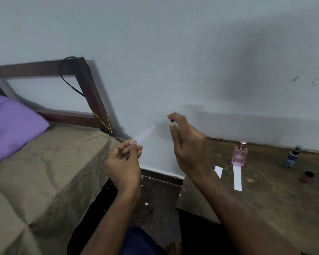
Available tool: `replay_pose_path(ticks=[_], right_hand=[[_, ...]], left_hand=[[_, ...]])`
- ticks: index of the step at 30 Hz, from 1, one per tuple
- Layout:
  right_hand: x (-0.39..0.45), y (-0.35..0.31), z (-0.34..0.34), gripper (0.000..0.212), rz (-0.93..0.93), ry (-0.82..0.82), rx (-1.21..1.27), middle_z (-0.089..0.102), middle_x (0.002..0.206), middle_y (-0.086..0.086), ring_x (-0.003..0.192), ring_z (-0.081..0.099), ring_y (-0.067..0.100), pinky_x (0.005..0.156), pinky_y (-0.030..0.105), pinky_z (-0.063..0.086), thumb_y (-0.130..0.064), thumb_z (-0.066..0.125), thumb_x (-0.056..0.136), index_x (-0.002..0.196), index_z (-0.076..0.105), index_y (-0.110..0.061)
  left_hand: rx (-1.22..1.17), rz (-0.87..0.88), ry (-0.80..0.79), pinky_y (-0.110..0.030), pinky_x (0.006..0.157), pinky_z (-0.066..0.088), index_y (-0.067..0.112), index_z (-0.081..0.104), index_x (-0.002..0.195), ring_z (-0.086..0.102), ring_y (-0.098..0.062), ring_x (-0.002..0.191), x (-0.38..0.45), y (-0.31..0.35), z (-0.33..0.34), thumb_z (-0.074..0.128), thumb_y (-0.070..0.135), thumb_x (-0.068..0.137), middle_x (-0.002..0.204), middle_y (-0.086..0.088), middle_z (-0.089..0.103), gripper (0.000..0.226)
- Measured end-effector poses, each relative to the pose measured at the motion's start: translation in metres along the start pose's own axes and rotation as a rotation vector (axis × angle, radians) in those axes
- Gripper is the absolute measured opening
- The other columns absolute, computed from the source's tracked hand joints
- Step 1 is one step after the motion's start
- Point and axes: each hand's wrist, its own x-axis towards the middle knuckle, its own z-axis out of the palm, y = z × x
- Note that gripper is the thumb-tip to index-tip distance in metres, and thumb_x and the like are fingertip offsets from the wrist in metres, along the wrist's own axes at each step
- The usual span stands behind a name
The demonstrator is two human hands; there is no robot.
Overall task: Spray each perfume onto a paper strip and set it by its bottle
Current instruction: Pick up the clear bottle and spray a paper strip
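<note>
Wooden table (pixel 265 199) with blue bottle (pixel 292 157)

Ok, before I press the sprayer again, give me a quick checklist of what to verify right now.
1. Paper strip pinched in left hand: ok.
2. Right hand curled round a small dark sprayer, mostly hidden: ok.
3. Nozzle facing the strip: cannot tell.
4. Pink bottle has its strip in front: ok.
5. Dark blue bottle has a strip beside it: not ok.
6. Dark blue bottle upright: ok.

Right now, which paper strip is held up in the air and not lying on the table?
The paper strip pinched by the left hand. The long strip lies before the pink bottle; the short strip lies beside it.
</note>
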Motion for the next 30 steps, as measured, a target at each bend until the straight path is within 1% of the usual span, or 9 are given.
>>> replay_pose_path(ticks=[3,8,11,13,16,21,23,25,30], right_hand=[[0.001,-0.001,-0.001,0.027,-0.018,0.012,0.011,0.055,0.073,-0.009,0.058,0.049,0.012,0.055,0.031,0.048,-0.025,0.051,0.111,0.129,0.067,-0.014],[0.003,-0.001,-0.005,0.022,-0.033,0.019,-0.017,0.04,0.062,-0.008,0.051,0.039,0.014,0.051,0.03,0.039,-0.017,0.053,0.109,0.12,0.07,-0.008],[0.008,0.002,-0.009,0.019,-0.036,0.05,-0.04,0.034,0.06,-0.009,0.05,0.034,0.012,0.053,0.024,0.029,-0.013,0.054,0.108,0.115,0.071,-0.006],[0.012,0.004,-0.011,0.019,-0.032,0.083,-0.061,0.03,0.06,-0.01,0.05,0.031,0.011,0.054,0.024,0.027,-0.011,0.054,0.107,0.112,0.071,-0.006],[0.014,0.008,-0.014,0.018,-0.02,0.119,-0.078,0.035,0.059,-0.007,0.049,0.035,0.015,0.053,0.026,0.029,-0.011,0.053,0.108,0.112,0.07,-0.006],[0.011,0.011,-0.015,0.019,-0.026,0.148,-0.053,0.047,0.065,-0.005,0.054,0.049,0.017,0.055,0.027,0.041,-0.021,0.049,0.112,0.125,0.061,-0.014],[0.011,0.012,-0.015,0.02,-0.025,0.138,-0.073,0.046,0.061,-0.001,0.051,0.046,0.018,0.052,0.028,0.038,-0.022,0.048,0.112,0.123,0.062,-0.015],[0.013,0.012,-0.015,0.019,0.001,0.134,-0.099,0.04,0.056,0.001,0.047,0.04,0.02,0.049,0.029,0.033,-0.017,0.05,0.11,0.117,0.067,-0.011],[0.021,0.017,-0.021,0.018,0.025,0.13,-0.138,0.034,0.053,0.0,0.044,0.037,0.02,0.048,0.028,0.029,-0.011,0.051,0.108,0.108,0.069,-0.007]], left_hand=[[-0.02,0.001,-0.001,-0.021,0.074,0.062,0.003,0.075,0.105,0.079,-0.016,0.082,0.001,-0.001,-0.001,0.078,0.012,0.095,0.083,-0.007,0.079,0.013],[-0.028,0.018,-0.023,-0.02,0.075,0.061,0.0,0.074,0.108,0.078,-0.015,0.082,-0.001,-0.002,0.001,0.077,0.012,0.096,0.085,-0.01,0.077,0.017],[-0.038,0.018,-0.039,-0.02,0.075,0.061,-0.001,0.073,0.108,0.078,-0.014,0.081,0.0,-0.003,0.0,0.077,0.012,0.097,0.085,-0.01,0.076,0.017],[-0.039,0.017,-0.052,-0.02,0.076,0.061,0.001,0.074,0.108,0.078,-0.014,0.082,-0.001,-0.002,-0.001,0.077,0.012,0.096,0.087,-0.011,0.076,0.017],[-0.029,0.022,-0.066,-0.02,0.076,0.061,0.002,0.074,0.108,0.079,-0.015,0.083,-0.002,-0.002,0.0,0.077,0.013,0.096,0.088,-0.013,0.077,0.016],[-0.008,0.023,-0.088,-0.02,0.076,0.061,0.004,0.076,0.107,0.079,-0.017,0.084,-0.004,-0.002,0.001,0.078,0.014,0.096,0.088,-0.012,0.078,0.015],[0.0,0.012,-0.105,-0.02,0.075,0.061,0.004,0.076,0.107,0.079,-0.016,0.084,-0.005,-0.001,0.001,0.078,0.014,0.096,0.089,-0.013,0.079,0.014],[0.005,0.006,-0.12,-0.019,0.074,0.061,0.004,0.075,0.107,0.079,-0.016,0.084,-0.006,-0.001,0.001,0.077,0.014,0.096,0.088,-0.013,0.078,0.014],[-0.004,0.002,-0.128,-0.02,0.074,0.061,0.005,0.075,0.106,0.079,-0.017,0.084,-0.005,-0.001,0.0,0.078,0.015,0.096,0.087,-0.011,0.078,0.014]])
